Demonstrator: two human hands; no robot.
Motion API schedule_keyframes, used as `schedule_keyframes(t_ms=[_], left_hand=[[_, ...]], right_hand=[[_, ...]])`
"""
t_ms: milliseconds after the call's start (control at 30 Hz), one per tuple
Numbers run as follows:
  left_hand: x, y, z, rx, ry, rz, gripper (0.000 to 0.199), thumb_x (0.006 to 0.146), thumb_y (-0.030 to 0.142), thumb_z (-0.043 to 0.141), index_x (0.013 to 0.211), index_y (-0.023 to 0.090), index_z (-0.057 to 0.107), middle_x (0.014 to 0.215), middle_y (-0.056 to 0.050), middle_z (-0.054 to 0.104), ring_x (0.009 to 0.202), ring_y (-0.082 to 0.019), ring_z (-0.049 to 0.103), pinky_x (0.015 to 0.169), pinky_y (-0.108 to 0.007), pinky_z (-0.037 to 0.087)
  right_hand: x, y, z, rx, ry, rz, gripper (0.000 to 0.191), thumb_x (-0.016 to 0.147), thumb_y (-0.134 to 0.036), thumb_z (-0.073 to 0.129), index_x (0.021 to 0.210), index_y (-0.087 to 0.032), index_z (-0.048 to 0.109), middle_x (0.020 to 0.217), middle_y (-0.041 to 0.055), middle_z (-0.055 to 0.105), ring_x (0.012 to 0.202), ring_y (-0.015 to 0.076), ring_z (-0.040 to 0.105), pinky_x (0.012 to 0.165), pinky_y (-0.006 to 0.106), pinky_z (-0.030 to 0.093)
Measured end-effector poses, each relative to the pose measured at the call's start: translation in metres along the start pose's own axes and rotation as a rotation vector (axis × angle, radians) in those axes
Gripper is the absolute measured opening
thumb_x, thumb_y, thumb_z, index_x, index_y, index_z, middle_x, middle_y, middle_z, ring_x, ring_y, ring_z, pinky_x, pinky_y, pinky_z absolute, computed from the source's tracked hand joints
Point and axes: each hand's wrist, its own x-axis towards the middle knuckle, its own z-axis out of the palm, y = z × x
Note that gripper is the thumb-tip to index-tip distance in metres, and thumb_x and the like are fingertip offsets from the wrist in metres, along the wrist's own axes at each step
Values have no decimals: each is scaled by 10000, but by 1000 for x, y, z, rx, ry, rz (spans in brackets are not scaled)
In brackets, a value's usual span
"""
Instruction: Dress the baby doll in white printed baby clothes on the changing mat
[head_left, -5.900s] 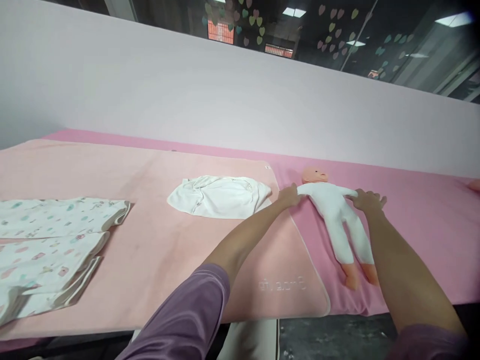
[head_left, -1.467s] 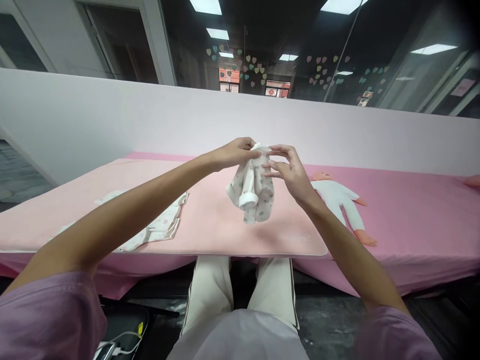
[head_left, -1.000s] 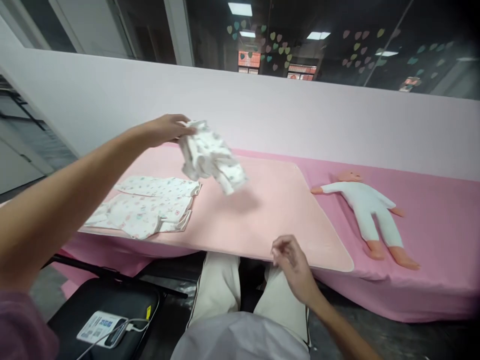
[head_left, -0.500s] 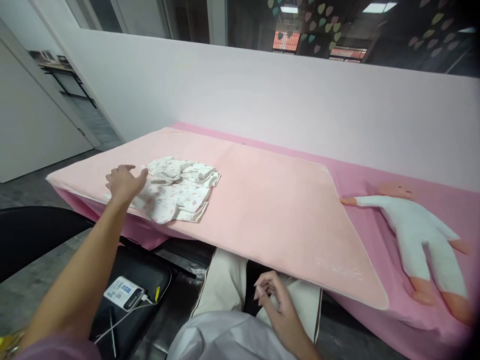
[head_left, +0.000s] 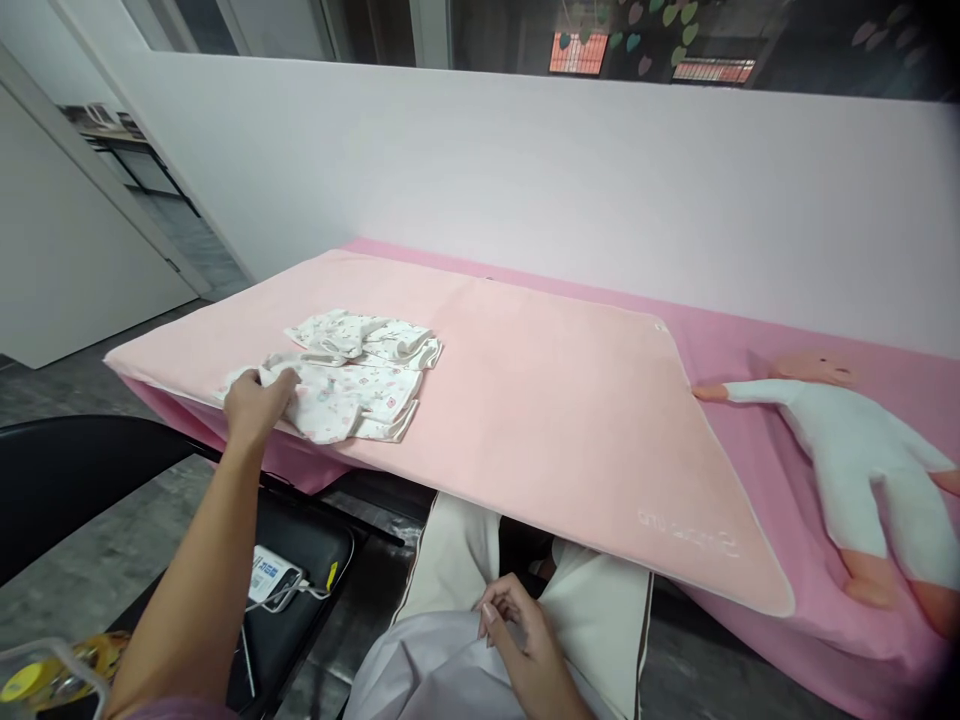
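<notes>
I see left hand [head_left: 259,405] at left end of near patterned garment [head_left: 337,395]; grip partly spread, thumb and fingers on fabric; from here I can't tell whether it pinches. Garment lies on peach mat [head_left: 540,400] over pink-covered counter [head_left: 739,345], just beside far patterned garment [head_left: 360,335]. My right hand [head_left: 525,640] at lap [head_left: 427,655], grip loosely curled, holding nothing. Doll [head_left: 855,450] lies right of mat.

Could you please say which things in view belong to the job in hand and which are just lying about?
Apparently in use:
near printed baby clothes, touched by the left hand
far printed baby clothes
peach mat beneath

Seemingly lying about:
white cabled device on the black chair
yellow-lidded container
baby doll, role uncertain
</notes>
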Motion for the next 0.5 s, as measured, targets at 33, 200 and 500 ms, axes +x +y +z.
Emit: schedule_keyframes(t_ms=[33, 200, 500], left_hand=[[-4, 11, -1, -76, 60, -42, 280, 863, 379, 696, 772, 187, 515, 691, 15, 497, 777, -201, 504, 700, -295, 404], [-70, 112, -12, -602, 272, 170, 166, 848, 177, 700, 951, 173, 570, 834, 43, 552, 759, -120, 484, 720, -249, 412], [-269, 263, -36, -1008, -864, 802, 295, 982, 458, 683, 1121, 250, 527, 1085, -58, 562, 948, -198, 556, 827, -350, 512]], right_hand=[[1, -4, -4, -7, 9, -4, 308, 1102, -479, 494, 1013, -220, 635, 890, 29, 644, 851, 183, 637, 838, 330, 500], [17, -57, -30, -148, 77, -159, 153, 1088, -362, 527, 1098, -240, 619, 968, 46, 661, 901, 198, 648, 849, 353, 524], [49, -173, -75, -383, 339, -606, 480, 910, -318, 773, 1317, -261, 526, 1192, 94, 626, 1066, 276, 655, 855, 416, 594]])
